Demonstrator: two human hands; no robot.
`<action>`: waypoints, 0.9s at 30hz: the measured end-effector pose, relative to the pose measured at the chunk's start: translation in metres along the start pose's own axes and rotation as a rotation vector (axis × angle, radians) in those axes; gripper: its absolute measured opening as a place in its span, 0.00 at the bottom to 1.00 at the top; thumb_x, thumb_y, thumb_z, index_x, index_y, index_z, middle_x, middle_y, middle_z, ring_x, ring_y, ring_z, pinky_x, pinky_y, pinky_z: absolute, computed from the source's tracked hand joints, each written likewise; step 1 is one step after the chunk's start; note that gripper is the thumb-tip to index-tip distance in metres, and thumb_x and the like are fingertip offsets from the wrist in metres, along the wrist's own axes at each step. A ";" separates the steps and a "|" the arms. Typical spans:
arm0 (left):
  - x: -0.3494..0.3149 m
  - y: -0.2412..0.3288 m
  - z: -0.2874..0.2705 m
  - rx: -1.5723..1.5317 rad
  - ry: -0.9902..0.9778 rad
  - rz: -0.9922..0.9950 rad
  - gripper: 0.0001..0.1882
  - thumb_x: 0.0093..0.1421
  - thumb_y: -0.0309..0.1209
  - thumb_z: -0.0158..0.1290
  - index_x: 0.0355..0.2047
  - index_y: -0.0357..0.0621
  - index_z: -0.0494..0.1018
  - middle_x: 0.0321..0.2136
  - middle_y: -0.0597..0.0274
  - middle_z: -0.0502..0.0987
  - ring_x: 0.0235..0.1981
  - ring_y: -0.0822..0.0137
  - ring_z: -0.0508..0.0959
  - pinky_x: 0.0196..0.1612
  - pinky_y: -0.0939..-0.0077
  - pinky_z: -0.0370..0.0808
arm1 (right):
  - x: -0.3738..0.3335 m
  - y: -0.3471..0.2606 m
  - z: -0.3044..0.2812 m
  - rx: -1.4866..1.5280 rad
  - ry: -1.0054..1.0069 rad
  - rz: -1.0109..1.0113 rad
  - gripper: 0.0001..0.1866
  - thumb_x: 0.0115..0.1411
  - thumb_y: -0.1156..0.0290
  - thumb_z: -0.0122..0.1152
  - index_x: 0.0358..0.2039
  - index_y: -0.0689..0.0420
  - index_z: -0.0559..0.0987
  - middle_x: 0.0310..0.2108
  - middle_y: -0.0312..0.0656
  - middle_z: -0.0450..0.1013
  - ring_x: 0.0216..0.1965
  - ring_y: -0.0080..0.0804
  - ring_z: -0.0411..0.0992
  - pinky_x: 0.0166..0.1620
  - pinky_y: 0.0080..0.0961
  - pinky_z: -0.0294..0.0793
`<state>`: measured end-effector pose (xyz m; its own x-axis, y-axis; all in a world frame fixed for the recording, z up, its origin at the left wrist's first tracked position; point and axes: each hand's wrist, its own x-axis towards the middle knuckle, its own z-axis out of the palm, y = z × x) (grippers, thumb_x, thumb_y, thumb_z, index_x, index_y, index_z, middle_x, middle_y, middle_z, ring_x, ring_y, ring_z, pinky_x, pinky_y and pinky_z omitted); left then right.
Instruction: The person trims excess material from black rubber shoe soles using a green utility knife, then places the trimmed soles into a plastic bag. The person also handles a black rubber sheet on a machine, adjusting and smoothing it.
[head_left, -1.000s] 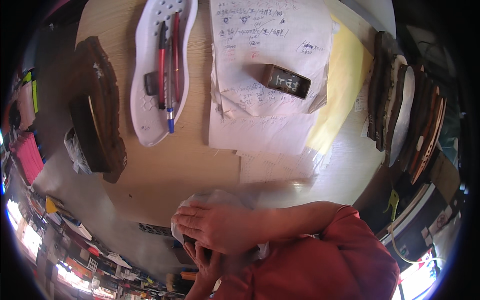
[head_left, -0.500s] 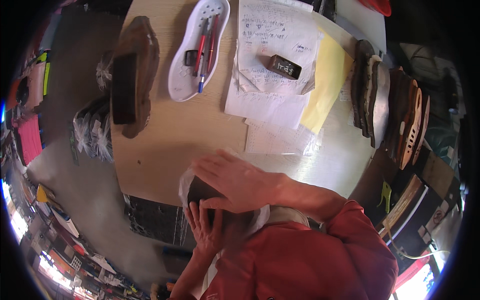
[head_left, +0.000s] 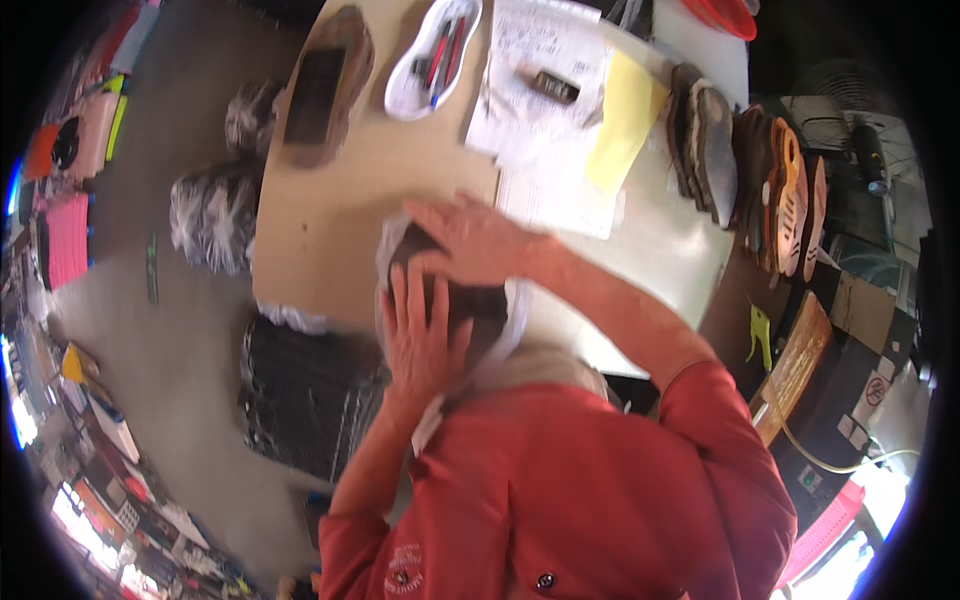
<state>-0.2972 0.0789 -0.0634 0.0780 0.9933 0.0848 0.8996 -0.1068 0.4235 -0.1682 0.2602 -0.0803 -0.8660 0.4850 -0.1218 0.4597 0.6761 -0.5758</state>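
A dark bundle in a thin, whitish plastic bag (head_left: 478,318) is against my body at the near edge of the table. Its exact kind is partly hidden by my hands. My left hand (head_left: 424,335) lies on it with the fingers stretched out and spread. Just beyond, my right hand (head_left: 478,240) reaches across from the right and lies over the far part of the bundle, fingers extended and slightly blurred. The bag's pale edge shows left of the hands and along the right side of the dark part.
On the wooden table (head_left: 330,240) are a brown sole-shaped stack (head_left: 355,85), a white sole-shaped tray (head_left: 405,95) with pens, papers (head_left: 550,130) and a small dark block (head_left: 555,87). Stacked soles (head_left: 705,150) line the right edge. Bagged bundles (head_left: 215,220) and a black sack (head_left: 305,395) stand left.
The view has shifted, so the table sits higher in the picture. Both hands and the bundle appear higher too, and my left hand's fingers are spread further over the dark surface.
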 end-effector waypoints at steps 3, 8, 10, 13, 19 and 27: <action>-0.003 -0.001 0.003 -0.008 -0.001 0.000 0.40 0.64 0.43 0.58 0.70 0.34 0.60 0.74 0.31 0.52 0.74 0.27 0.53 0.69 0.26 0.54 | 0.007 -0.001 -0.010 0.036 -0.191 0.090 0.51 0.71 0.30 0.38 0.75 0.63 0.54 0.69 0.62 0.63 0.72 0.54 0.61 0.74 0.51 0.54; 0.000 0.000 0.000 -0.007 0.001 0.017 0.41 0.64 0.42 0.59 0.71 0.35 0.59 0.74 0.33 0.52 0.75 0.32 0.50 0.72 0.29 0.50 | -0.009 0.003 -0.037 0.366 -0.020 0.336 0.46 0.71 0.40 0.51 0.75 0.63 0.57 0.69 0.58 0.66 0.65 0.51 0.70 0.68 0.36 0.66; 0.000 0.002 -0.001 -0.015 0.029 0.023 0.40 0.65 0.40 0.58 0.72 0.35 0.58 0.75 0.34 0.50 0.76 0.33 0.49 0.72 0.31 0.49 | -0.021 0.007 -0.041 0.418 0.078 0.505 0.42 0.69 0.46 0.57 0.73 0.63 0.61 0.64 0.57 0.71 0.61 0.48 0.74 0.65 0.36 0.71; -0.001 0.003 -0.002 -0.023 0.010 0.014 0.40 0.66 0.41 0.57 0.73 0.36 0.58 0.75 0.35 0.49 0.77 0.35 0.48 0.73 0.31 0.46 | -0.030 0.013 -0.035 0.436 0.082 0.675 0.34 0.66 0.52 0.61 0.66 0.61 0.73 0.55 0.54 0.79 0.54 0.45 0.80 0.60 0.36 0.75; -0.003 0.001 0.001 -0.022 0.017 0.015 0.39 0.66 0.42 0.57 0.72 0.35 0.59 0.76 0.36 0.50 0.77 0.36 0.47 0.73 0.30 0.44 | -0.008 0.034 -0.029 0.323 0.028 0.650 0.17 0.64 0.58 0.64 0.44 0.58 0.86 0.44 0.50 0.82 0.42 0.42 0.81 0.50 0.36 0.78; -0.004 0.002 0.005 -0.027 0.013 -0.011 0.39 0.66 0.43 0.58 0.72 0.38 0.61 0.76 0.39 0.50 0.77 0.39 0.48 0.74 0.29 0.40 | -0.021 -0.023 -0.044 0.264 0.770 0.295 0.06 0.65 0.73 0.65 0.39 0.59 0.85 0.38 0.49 0.77 0.37 0.47 0.79 0.45 0.37 0.79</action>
<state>-0.2936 0.0748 -0.0671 0.0626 0.9938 0.0916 0.8886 -0.0973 0.4483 -0.1518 0.2584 -0.0293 -0.3007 0.9254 0.2306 0.5007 0.3589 -0.7877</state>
